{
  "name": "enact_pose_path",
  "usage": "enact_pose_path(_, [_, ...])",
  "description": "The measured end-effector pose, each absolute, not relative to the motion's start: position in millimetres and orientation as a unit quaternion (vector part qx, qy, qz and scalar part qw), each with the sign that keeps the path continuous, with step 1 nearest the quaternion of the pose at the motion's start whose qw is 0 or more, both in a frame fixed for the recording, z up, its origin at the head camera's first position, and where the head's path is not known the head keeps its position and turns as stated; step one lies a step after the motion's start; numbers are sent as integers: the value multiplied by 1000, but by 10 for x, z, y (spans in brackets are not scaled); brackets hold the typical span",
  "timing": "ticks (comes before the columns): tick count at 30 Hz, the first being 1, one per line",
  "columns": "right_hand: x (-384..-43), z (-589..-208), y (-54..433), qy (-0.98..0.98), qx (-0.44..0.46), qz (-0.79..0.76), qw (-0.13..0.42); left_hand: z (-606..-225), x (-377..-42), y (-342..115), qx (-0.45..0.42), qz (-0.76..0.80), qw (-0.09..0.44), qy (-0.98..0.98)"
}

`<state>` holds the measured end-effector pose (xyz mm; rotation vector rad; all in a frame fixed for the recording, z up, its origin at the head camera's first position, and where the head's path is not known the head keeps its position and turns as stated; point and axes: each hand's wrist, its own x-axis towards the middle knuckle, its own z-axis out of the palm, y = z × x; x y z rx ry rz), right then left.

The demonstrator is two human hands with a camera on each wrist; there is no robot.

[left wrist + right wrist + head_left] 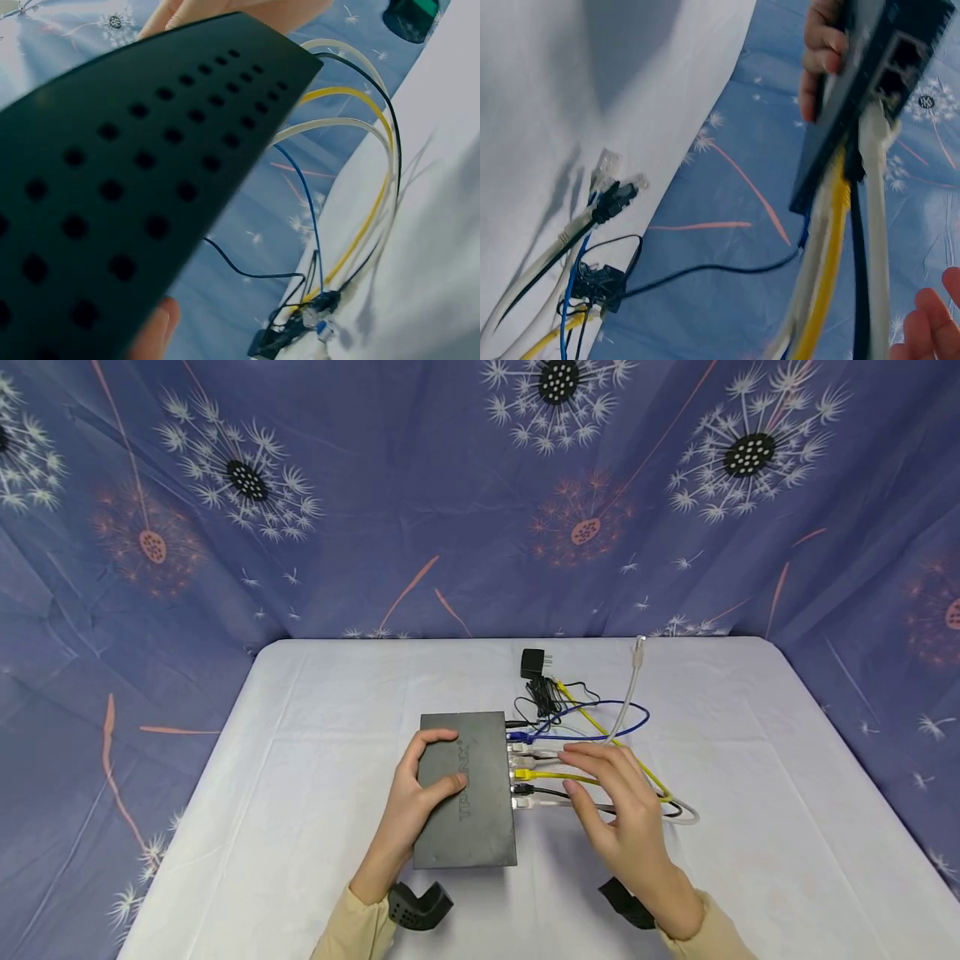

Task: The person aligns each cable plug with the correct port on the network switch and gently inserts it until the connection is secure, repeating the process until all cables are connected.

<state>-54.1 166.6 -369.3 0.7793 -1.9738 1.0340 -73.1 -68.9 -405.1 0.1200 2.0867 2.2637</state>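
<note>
My left hand (405, 806) grips a dark grey TP-LINK network switch (483, 839), thumb on its top and fingers round the far side. The switch is raised off the table in the wrist views; its vented side (142, 157) fills much of the left one. From its right edge run a blue plug (519, 737), a yellow plug (522, 774), a black plug (523, 789) and white plugs (525, 803). My right hand (630, 814) hovers over these cables, fingers loosely bent, thumb apart. In the right wrist view its fingers (930, 322) stand beside the white cable (875, 225), holding nothing.
A black power adapter (532, 662) with a bundled cord lies at the back of the white table (337, 693). The white cable's loose plug (638, 652) points toward the back edge. Cables loop on the right. A patterned blue cloth (405, 485) hangs behind.
</note>
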Motion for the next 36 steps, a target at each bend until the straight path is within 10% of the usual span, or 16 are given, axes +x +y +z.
enact_pose_path(36, [-639, -3913, 1946, -829, 244, 387, 320, -4774, -445, -683, -5, 693, 69, 717])
